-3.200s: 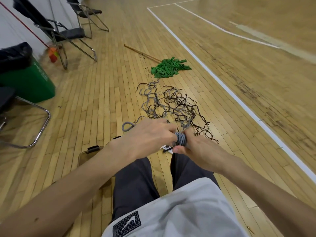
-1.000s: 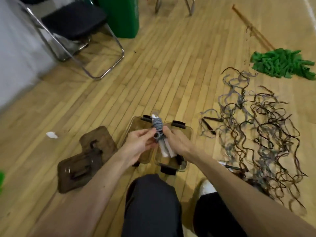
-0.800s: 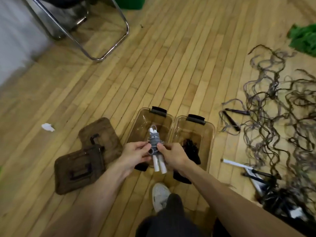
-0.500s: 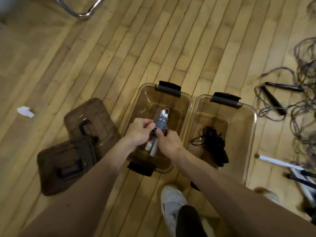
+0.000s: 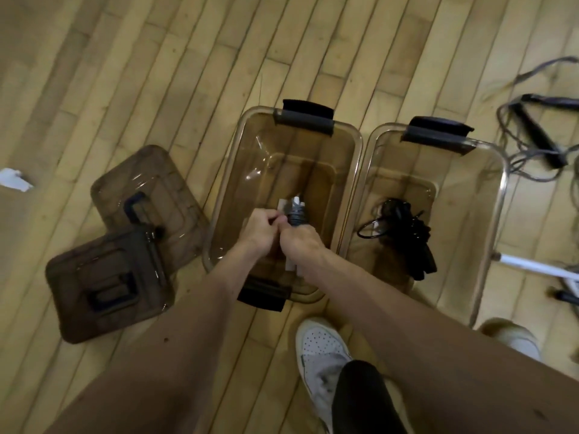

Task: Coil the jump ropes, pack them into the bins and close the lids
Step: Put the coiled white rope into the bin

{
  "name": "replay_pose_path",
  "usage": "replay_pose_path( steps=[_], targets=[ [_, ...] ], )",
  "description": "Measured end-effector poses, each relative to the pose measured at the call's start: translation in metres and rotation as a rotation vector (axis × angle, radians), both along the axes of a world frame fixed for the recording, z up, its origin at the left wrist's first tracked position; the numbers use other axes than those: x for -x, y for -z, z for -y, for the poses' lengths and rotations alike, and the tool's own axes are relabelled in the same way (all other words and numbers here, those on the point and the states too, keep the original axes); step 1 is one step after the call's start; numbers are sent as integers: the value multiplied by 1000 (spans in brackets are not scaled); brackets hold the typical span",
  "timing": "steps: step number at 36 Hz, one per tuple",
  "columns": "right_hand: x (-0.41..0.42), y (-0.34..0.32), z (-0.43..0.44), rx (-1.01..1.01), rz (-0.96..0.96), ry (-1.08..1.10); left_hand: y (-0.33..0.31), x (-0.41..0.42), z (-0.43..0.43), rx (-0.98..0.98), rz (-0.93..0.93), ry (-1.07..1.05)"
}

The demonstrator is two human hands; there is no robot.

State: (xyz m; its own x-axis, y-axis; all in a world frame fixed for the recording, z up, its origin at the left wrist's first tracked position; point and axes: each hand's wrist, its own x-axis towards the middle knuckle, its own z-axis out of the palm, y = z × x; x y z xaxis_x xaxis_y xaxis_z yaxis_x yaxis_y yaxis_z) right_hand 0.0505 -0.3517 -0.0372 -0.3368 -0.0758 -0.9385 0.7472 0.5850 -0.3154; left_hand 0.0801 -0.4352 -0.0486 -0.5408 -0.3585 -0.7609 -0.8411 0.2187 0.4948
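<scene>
1. The wooden floor (image 5: 156, 57) fills the view.
2. Two see-through brown bins stand side by side on it, the left bin (image 5: 282, 164) and the right bin (image 5: 463, 170). Both are open, and each has a black latch on its far end.
3. Two brown lids lie left of the bins, the far lid (image 5: 150, 186) and the near lid (image 5: 106, 283). Their edges overlap.
4. Loose ropes (image 5: 532, 133) lie tangled at the far right.
5. Both hands reach down into the left bin. The right hand (image 5: 300, 242) has its grip clamped round the grey jump rope (image 5: 296, 216). The left hand (image 5: 260, 233) pinches the rope from the left.
6. A white shoe (image 5: 322, 349) stands near the bins.
7. A black jump rope (image 5: 404, 233) lies coiled in the right bin.
8. The grey jump rope is a tight bundle. Its long way runs near to far, and white handle ends stick out on both sides of the right hand. I cannot tell if it touches the bin's bottom.
9. A white paper scrap (image 5: 14, 180) lies far left.
</scene>
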Motion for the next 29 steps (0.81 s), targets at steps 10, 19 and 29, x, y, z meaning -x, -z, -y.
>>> replay_pose_path(
  steps=[10,19,29],
  targets=[
    [44,-111,-81,238,-104,-466,-92,26,-24,175,-48,324],
    [119,-187,-279,26,-260,-423,-178,77,-165,63,-387,597],
    [64,-94,-466,-234,-216,-145,-106,122,-330,29,-192,954]
  ],
)
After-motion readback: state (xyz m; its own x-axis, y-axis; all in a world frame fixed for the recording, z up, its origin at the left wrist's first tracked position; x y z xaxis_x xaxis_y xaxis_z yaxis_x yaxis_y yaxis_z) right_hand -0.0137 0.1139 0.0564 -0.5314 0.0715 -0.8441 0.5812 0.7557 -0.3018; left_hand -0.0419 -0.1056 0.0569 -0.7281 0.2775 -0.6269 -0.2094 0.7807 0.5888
